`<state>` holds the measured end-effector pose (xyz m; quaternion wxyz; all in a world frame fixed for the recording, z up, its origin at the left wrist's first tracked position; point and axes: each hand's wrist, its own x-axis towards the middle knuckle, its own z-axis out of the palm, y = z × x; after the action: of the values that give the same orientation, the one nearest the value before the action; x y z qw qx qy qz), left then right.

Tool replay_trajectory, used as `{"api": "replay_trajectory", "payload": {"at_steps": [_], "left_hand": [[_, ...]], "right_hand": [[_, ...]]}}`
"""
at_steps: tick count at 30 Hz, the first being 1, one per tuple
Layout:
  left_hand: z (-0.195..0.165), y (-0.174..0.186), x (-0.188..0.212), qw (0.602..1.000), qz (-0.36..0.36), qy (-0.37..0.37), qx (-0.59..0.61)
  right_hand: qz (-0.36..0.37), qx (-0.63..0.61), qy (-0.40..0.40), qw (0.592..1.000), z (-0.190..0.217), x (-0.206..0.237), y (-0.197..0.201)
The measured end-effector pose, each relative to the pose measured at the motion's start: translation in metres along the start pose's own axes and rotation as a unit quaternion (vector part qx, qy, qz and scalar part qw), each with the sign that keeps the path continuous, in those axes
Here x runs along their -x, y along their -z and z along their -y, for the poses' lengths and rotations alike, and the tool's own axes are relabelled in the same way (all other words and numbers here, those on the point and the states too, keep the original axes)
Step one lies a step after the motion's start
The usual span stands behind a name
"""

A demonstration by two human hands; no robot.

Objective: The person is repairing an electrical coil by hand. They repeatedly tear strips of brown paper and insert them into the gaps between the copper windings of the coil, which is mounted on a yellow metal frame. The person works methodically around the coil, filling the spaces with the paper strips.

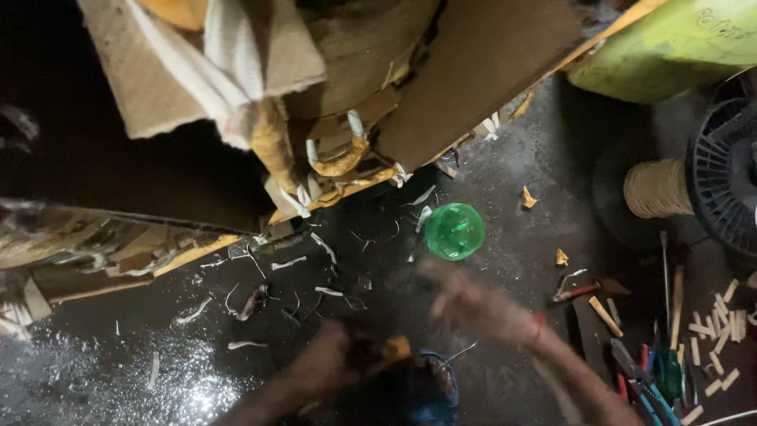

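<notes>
Blurred low in view, both hands over wet dark floor (512,158). Left hand (327,367) closed around a small yellow-tipped object (394,347), kind impossible to tell through the blur. Right hand (473,304) mid-swing just below the green round container (454,231), not touching it; whether open or curled could not be told. Above the green container, tied bundles of cardboard (473,71) and cloth; to its right, a spool of pale twine (658,188); lower right of it, hand tools (646,371) and short wooden sticks (714,331). Judged as mid-work with the yellow-tipped piece beside scattered trimmings (288,263). Next move likely called for steadying both hands before any fine handling.
</notes>
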<state>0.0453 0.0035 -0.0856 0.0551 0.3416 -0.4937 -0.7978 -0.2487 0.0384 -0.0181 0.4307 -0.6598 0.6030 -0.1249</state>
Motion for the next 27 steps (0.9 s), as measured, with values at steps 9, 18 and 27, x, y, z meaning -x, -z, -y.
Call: {"api": "replay_trajectory", "payload": {"at_steps": [9, 18, 27], "left_hand": [[-0.023, 0.024, 0.026, 0.982, -0.177, 0.056, 0.02], [0.02, 0.067, 0.048, 0.923, -0.243, -0.152, 0.257], [-0.011, 0.069, 0.075, 0.918, -0.299, -0.004, 0.262]], "right_hand": [[-0.101, 0.421, -0.196, 0.88, -0.067, -0.047, 0.0], [-0.142, 0.35, -0.147, 0.914, -0.066, -0.053, -0.009], [-0.18, 0.311, -0.126, 0.925, -0.038, -0.055, -0.01]]}}
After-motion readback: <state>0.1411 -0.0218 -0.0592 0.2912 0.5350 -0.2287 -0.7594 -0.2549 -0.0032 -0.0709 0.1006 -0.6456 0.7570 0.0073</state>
